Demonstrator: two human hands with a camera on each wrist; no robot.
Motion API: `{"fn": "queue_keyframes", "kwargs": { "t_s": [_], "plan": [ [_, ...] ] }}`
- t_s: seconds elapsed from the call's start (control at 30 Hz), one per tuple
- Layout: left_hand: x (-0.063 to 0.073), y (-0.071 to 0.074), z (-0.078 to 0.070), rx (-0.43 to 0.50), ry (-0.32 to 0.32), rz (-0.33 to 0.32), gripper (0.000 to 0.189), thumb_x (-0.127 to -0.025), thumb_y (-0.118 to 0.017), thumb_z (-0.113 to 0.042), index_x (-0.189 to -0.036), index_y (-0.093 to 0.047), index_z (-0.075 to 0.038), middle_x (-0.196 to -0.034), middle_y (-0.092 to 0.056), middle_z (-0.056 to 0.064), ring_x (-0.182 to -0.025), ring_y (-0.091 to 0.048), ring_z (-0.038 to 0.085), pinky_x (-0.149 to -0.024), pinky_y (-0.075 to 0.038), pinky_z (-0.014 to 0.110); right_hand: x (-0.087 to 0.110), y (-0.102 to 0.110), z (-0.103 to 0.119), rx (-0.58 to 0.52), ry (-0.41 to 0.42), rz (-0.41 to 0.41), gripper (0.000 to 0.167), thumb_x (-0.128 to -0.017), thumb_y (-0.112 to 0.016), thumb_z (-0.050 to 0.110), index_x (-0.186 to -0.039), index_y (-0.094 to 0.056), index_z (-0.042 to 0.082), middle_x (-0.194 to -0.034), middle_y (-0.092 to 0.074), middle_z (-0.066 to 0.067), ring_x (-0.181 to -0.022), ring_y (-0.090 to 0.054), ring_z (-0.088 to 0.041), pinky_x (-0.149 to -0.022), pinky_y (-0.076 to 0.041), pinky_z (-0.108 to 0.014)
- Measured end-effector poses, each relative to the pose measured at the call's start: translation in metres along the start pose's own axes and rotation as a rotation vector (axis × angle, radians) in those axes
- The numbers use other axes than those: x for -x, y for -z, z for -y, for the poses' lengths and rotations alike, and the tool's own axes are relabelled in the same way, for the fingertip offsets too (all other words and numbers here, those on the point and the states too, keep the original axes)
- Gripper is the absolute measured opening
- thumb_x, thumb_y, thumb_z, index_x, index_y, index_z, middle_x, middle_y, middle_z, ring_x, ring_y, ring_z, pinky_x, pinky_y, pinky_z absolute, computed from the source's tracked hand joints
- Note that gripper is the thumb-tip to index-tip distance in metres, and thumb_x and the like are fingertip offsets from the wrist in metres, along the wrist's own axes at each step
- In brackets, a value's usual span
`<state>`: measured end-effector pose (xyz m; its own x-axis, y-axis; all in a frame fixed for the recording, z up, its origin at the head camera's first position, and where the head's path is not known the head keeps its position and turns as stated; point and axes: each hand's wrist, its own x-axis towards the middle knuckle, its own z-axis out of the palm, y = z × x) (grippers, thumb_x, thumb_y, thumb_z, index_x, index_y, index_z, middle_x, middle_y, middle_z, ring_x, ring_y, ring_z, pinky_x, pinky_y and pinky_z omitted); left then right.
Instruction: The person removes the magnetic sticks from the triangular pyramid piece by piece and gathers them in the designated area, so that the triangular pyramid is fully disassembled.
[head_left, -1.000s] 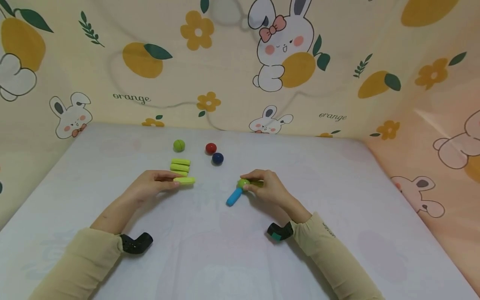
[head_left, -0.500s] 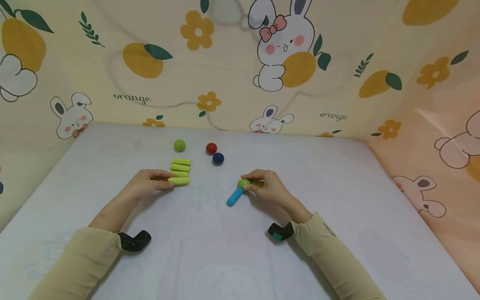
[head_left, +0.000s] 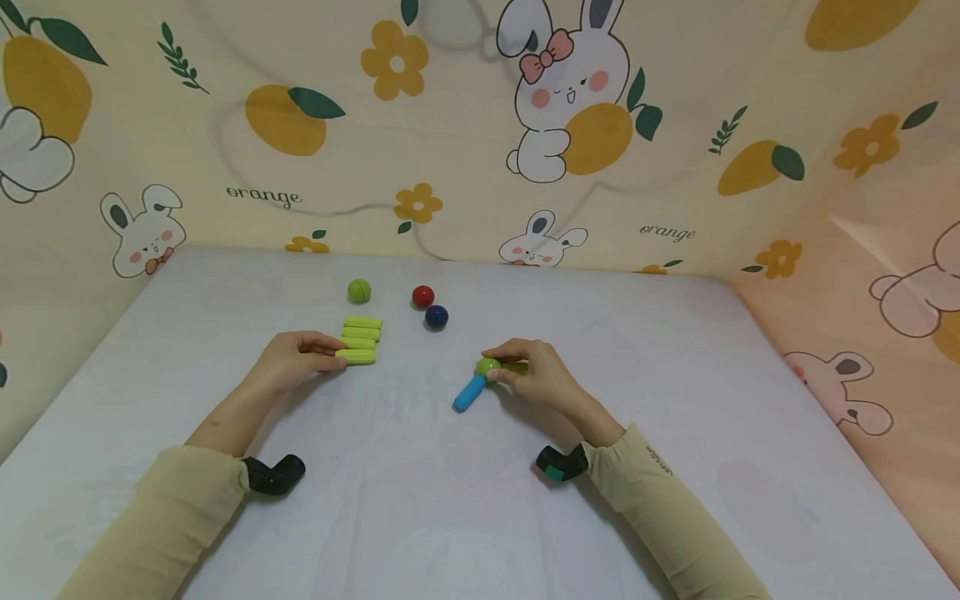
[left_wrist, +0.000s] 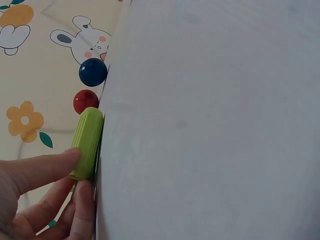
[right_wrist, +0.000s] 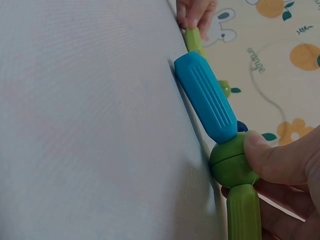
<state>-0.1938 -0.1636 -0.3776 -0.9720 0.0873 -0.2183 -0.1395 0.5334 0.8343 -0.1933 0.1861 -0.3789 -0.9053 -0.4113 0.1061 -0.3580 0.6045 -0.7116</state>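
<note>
While the right hand (head_left: 536,375) pinches a green ball (head_left: 487,367) between thumb and fingers, the left hand (head_left: 288,362) grips the left end of a light green stick (head_left: 356,357), thumb opposed to fingers. The main relation is lateral: the light green stick lies directly to the right of the left hand, its long axis running left to right, its free end directed toward the green ball. The two are well apart. A blue stick (head_left: 469,393) joins the green ball and slants toward the person and to the left; a second green stick (right_wrist: 244,212) extends from the ball on the other side, partly covered by the fingers in the head view.

The left hand is the nearer one to the row of three green sticks (head_left: 361,333), which lies just beyond the held stick, roughly parallel to it. Contact between the held stick and the surface cannot be confirmed.

The tabletop (head_left: 420,500) is pale and slightly creased. Farther back on it rest a dark blue ball (head_left: 436,317), a red ball (head_left: 422,297) just beside it, and a loose green ball (head_left: 359,291) to their left. Behind the tabletop hangs a patterned cloth (head_left: 450,125) printed with rabbits and oranges.
</note>
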Motion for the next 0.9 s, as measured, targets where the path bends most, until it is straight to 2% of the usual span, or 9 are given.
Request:
{"fn": "queue_keyframes", "kwargs": {
  "t_s": [0.17,0.23,0.5,0.73,0.9],
  "plan": [
    [0.001,-0.001,-0.002,0.001,-0.007,-0.017,0.043,-0.085,-0.073,-0.018,-0.119,-0.061,0.005,-0.108,-0.068,0.015,-0.094,-0.057,0.012,-0.075,-0.043,0.017,0.000,0.000,-0.002,-0.002,0.024,-0.001,0.029,-0.085,-0.072,0.009,-0.113,-0.069,0.002,-0.111,-0.070,-0.012,-0.102,-0.064,-0.024,-0.092,-0.051,-0.040],
    [0.001,-0.001,-0.002,-0.003,-0.010,-0.024,0.042,-0.084,-0.073,-0.016,-0.119,-0.062,0.005,-0.107,-0.068,0.015,-0.096,-0.058,0.016,-0.076,-0.043,0.018,0.000,0.000,-0.002,-0.001,0.018,-0.002,0.029,-0.085,-0.072,0.009,-0.113,-0.069,0.002,-0.111,-0.070,-0.011,-0.102,-0.064,-0.024,-0.092,-0.051,-0.040],
    [0.001,-0.001,-0.004,-0.020,0.012,-0.032,0.042,-0.084,-0.073,-0.020,-0.118,-0.062,0.002,-0.112,-0.067,0.017,-0.108,-0.055,0.027,-0.087,-0.042,0.031,0.000,0.000,-0.003,-0.002,0.011,-0.002,0.029,-0.085,-0.072,0.010,-0.113,-0.070,0.003,-0.111,-0.070,-0.011,-0.102,-0.065,-0.023,-0.093,-0.051,-0.039],
    [0.002,0.002,-0.007,-0.028,0.003,-0.057,0.041,-0.083,-0.073,-0.023,-0.115,-0.063,0.001,-0.105,-0.068,0.012,-0.100,-0.056,0.023,-0.080,-0.042,0.028,-0.001,0.000,-0.003,-0.009,-0.003,-0.008,0.030,-0.084,-0.074,0.012,-0.112,-0.070,0.004,-0.110,-0.071,-0.009,-0.102,-0.065,-0.022,-0.094,-0.050,-0.040],
    [0.002,-0.002,-0.016,-0.017,-0.021,-0.067,0.037,-0.083,-0.073,-0.022,-0.110,-0.064,0.001,-0.098,-0.068,0.007,-0.091,-0.055,0.016,-0.077,-0.043,0.025,0.000,0.000,-0.002,-0.002,-0.014,-0.022,0.030,-0.083,-0.075,0.013,-0.111,-0.071,0.004,-0.108,-0.071,-0.009,-0.101,-0.065,-0.022,-0.094,-0.049,-0.042]
  ]
}}
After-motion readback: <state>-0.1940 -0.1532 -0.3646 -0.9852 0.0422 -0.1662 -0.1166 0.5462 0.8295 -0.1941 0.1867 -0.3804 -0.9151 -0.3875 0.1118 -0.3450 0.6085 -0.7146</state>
